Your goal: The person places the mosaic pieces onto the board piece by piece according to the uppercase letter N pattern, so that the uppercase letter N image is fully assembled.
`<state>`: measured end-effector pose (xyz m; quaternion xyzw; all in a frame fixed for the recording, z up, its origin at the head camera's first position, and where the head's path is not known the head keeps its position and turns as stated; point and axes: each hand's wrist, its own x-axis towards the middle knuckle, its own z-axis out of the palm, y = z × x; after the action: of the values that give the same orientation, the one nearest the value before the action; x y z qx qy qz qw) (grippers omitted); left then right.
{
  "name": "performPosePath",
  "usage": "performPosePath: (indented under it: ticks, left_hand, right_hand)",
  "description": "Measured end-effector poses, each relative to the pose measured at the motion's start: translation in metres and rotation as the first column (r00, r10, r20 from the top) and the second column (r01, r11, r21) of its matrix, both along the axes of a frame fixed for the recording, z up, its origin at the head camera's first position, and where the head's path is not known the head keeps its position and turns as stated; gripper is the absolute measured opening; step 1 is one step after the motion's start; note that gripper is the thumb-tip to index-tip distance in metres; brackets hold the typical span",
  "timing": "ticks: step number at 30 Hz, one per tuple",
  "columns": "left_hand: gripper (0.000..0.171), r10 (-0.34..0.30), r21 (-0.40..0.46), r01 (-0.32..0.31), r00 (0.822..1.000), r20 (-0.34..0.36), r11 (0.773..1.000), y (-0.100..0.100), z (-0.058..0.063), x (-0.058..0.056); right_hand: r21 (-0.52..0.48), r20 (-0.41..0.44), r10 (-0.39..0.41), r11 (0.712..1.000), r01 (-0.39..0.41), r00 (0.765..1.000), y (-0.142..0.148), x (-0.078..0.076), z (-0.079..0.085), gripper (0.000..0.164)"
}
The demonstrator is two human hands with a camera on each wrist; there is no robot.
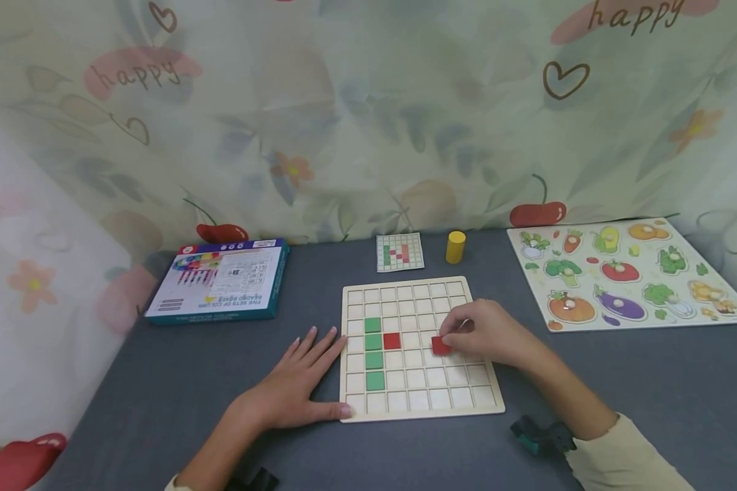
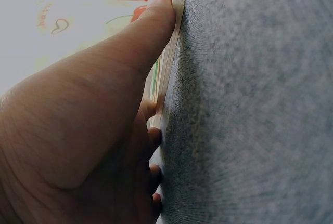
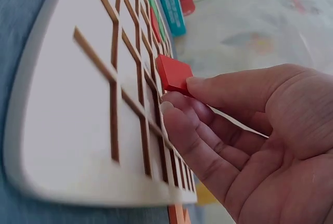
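Note:
My right hand (image 1: 484,333) pinches a red square tile (image 1: 440,346) between thumb and fingers, close over the right part of a wooden grid board (image 1: 422,412). In the right wrist view the same red tile (image 3: 175,73) tilts near the grid ridges. On the board, several green tiles (image 1: 374,361) form a column at the left, and one red tile (image 1: 392,341) lies right of the second green one. My left hand (image 1: 291,389) lies with fingers spread along the board's left edge, its thumb (image 2: 156,16) resting on the near corner.
Behind the board lie a small pattern card (image 1: 400,252) with a coloured grid and an upright yellow cylinder (image 1: 456,247). A flat box (image 1: 218,281) sits at the back left. A vegetable puzzle board (image 1: 626,276) lies at the right. A patterned curtain (image 1: 368,123) hangs behind the table.

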<state>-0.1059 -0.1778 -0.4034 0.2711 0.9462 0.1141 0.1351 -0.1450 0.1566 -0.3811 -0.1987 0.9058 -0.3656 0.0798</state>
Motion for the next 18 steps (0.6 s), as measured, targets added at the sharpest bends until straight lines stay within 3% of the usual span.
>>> performPosePath:
  ticks: [12,18]
  left_hand:
    - [0.097,0.000,-0.001,0.000,1.000,0.007,1.000,0.001,0.001,0.000]
    - [0.097,0.002,-0.005,-0.002,1.000,0.001,1.000,0.001,0.001,0.000]
  right_hand:
    - [0.003,0.022,0.031,1.000,-0.031,0.999,-0.032,0.001,-0.003,0.007]
    - [0.016,0.012,0.083,0.996,-0.083,0.996,-0.039,0.005,-0.003,0.007]
